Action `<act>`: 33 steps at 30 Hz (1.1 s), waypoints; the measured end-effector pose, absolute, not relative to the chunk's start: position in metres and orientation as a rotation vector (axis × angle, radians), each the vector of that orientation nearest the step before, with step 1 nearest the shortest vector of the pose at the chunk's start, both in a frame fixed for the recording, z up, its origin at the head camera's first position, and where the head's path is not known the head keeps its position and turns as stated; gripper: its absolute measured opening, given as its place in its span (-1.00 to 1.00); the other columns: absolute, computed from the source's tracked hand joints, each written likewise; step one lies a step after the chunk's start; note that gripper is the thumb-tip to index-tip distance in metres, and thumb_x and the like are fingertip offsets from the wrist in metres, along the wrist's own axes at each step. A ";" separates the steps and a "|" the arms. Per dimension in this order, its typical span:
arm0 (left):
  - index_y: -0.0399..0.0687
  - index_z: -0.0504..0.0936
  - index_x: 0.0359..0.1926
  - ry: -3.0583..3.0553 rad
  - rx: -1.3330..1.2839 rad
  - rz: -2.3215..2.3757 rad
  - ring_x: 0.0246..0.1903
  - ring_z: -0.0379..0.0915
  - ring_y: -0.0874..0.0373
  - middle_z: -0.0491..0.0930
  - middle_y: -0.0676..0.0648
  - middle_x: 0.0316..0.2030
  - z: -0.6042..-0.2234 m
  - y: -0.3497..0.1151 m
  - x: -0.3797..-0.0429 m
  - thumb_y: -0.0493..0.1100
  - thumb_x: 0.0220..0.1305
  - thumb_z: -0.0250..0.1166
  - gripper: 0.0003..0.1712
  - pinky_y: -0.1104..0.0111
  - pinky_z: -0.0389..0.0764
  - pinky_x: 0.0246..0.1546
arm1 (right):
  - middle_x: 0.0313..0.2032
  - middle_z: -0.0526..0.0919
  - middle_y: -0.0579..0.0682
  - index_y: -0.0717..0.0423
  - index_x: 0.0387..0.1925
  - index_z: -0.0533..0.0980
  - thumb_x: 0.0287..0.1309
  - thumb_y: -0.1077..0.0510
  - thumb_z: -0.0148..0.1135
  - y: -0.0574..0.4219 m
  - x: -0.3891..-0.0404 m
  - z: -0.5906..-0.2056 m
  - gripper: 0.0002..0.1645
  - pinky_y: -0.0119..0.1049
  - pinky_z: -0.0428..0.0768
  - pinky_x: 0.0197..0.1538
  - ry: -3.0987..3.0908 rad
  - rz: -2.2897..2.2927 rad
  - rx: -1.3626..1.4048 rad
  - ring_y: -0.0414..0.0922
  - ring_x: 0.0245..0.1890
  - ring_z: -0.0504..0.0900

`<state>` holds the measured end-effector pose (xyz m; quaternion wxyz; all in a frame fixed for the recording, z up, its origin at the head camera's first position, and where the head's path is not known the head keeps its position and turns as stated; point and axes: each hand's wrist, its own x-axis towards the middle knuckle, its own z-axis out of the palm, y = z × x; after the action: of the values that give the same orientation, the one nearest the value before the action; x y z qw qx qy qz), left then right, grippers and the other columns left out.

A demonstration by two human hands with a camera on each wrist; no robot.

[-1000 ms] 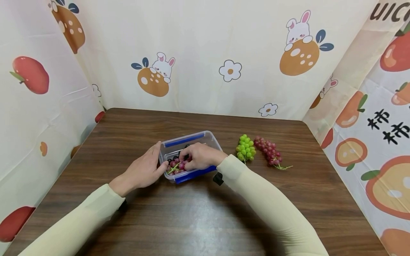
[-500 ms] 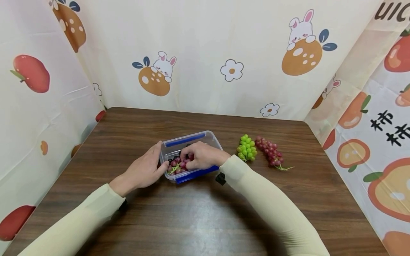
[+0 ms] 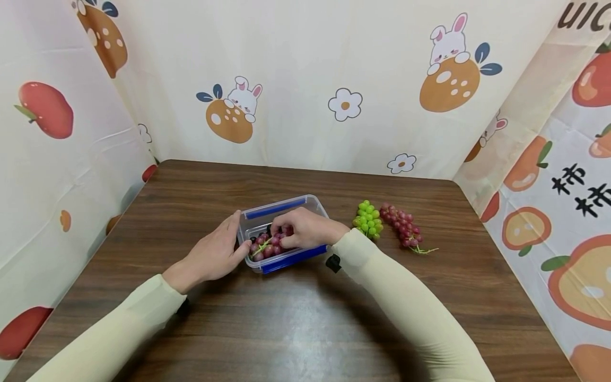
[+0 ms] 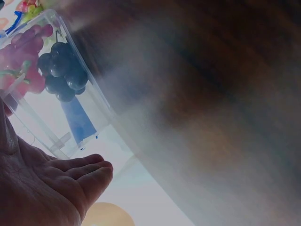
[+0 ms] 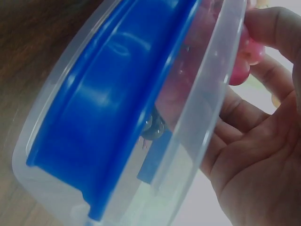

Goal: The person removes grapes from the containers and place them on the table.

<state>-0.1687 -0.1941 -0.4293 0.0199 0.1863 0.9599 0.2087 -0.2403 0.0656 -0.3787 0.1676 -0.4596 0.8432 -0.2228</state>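
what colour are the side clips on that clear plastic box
Blue; the side clips show best in the right wrist view.

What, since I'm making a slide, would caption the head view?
Right hand grips red grapes inside a blue-latched clear container, with the left hand at its left end.

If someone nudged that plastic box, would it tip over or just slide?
The box would probably slide rather than tip, since it sits low and wide. Its thin, clear plastic suggests it's fairly light and stiff. The red grapes and black grapes inside might shift, as they don't fill it.
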 end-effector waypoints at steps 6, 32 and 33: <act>-0.45 -0.14 0.58 2.984 0.587 0.652 0.50 0.08 -0.23 0.04 -0.42 0.54 -0.428 -0.193 -0.168 0.14 0.54 0.02 -0.03 -0.09 0.31 0.39 | -0.36 0.62 -0.12 -0.05 -0.07 0.65 0.28 0.19 0.30 0.070 -0.241 -0.376 -0.80 -0.39 0.53 -0.36 2.407 -0.693 -1.299 -0.20 -0.42 0.54; -0.43 -0.17 0.59 2.966 0.576 0.642 0.52 0.02 -0.24 -0.01 -0.41 0.55 -0.428 -0.194 -0.168 0.16 0.55 -0.01 -0.03 -0.11 0.26 0.41 | -0.45 0.56 -0.05 -0.03 -0.07 0.62 0.31 0.20 0.29 0.084 -0.234 -0.353 -0.82 -0.31 0.51 -0.41 2.675 -0.862 -1.040 -0.14 -0.45 0.49; -0.43 -0.17 0.59 2.966 0.578 0.645 0.52 0.03 -0.24 -0.01 -0.41 0.55 -0.428 -0.194 -0.168 0.16 0.55 -0.01 -0.03 -0.11 0.26 0.41 | -0.45 0.55 -0.04 -0.03 -0.06 0.62 0.31 0.20 0.29 0.085 -0.233 -0.351 -0.81 -0.31 0.50 -0.41 2.683 -0.863 -1.025 -0.13 -0.45 0.49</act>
<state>-0.1677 -0.1944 -0.4281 0.0261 0.1869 0.9596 0.2088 -0.2334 0.0845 -0.3510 0.0715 -0.3409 0.8924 -0.2869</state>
